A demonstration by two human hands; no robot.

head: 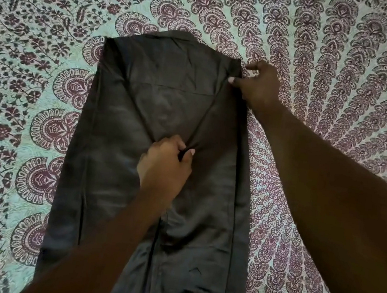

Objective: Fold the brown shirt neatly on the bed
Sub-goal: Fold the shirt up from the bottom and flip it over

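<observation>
Both hands pinch smooth brown shirt (123, 119): left hand (165, 164) mid-sleeve, right hand (258, 85) shoulder; paisley bedspread (341, 66) beneath.

The brown shirt (128, 119) lies flat in the middle of the bed (342, 55) and takes a long strip from the far centre to the near edge. Left of it the patterned sheet is bare, from near to far. The far side and the far right are bare too. The right forearm (326, 197) crosses the sheet on the near right, and the left forearm (109, 240) lies over the near part of the shirt, so these two ways are blocked.
</observation>
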